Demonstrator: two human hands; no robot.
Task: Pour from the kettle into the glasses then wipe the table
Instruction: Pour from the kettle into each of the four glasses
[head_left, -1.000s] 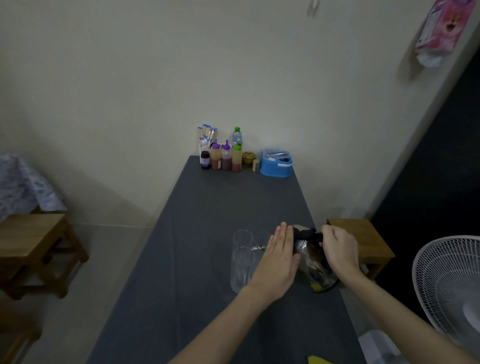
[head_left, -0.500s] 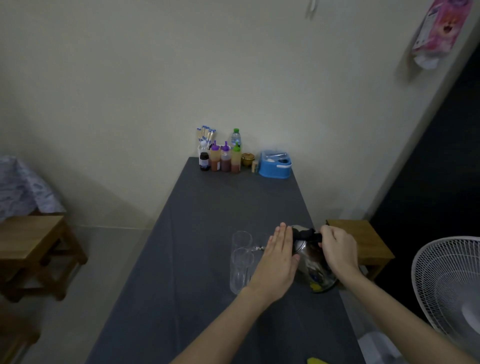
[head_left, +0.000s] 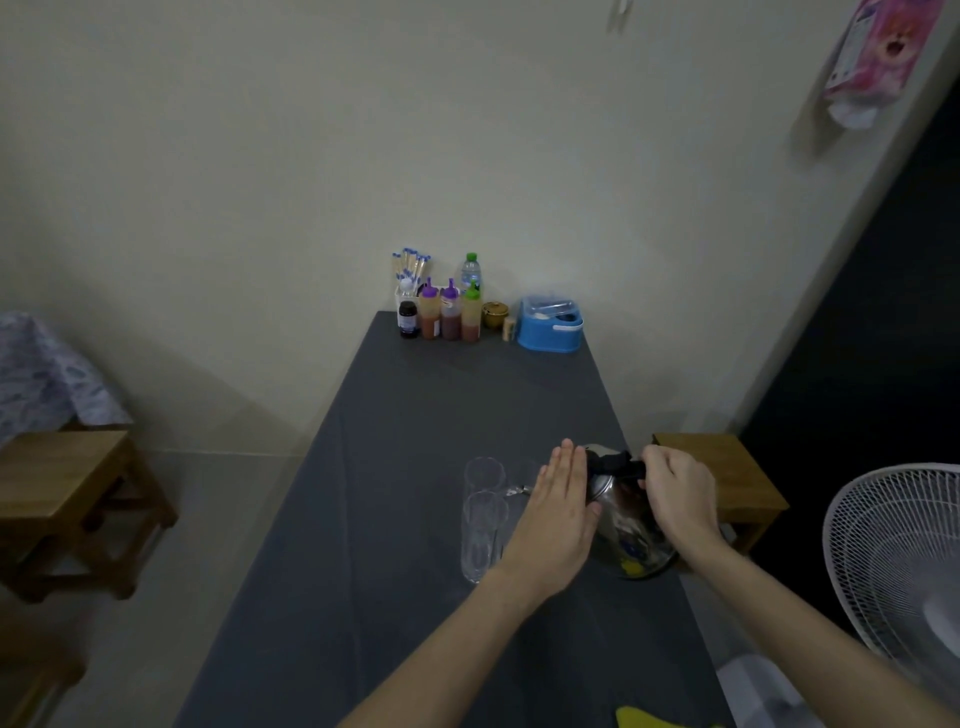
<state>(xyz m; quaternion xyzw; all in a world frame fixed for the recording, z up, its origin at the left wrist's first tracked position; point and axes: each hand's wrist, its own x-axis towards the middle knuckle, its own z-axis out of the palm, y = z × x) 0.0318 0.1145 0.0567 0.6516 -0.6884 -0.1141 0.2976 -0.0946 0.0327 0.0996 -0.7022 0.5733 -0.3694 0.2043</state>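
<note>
One kettle (head_left: 631, 525) stands on the gray surface (head_left: 415, 441), near its three o'clock edge. Two glasses stand at the kettle's nine o'clock, a near glass (head_left: 483, 535) and a far glass (head_left: 484, 474). A third may hide behind the left hand (head_left: 561, 519), but that is hard to tell. That hand lies flat against the kettle's side, grip open and fingers straight, covering most of the spout (head_left: 517, 490). The right hand (head_left: 678, 499) has its grip closed round the black handle (head_left: 615, 461).

At the surface's twelve o'clock end are three sauce bottles (head_left: 451, 317), one water bottle (head_left: 471, 270) and one blue box (head_left: 555, 327). One fan (head_left: 898, 561) stands at three o'clock and one yellow cloth (head_left: 654, 719) lies at six.
</note>
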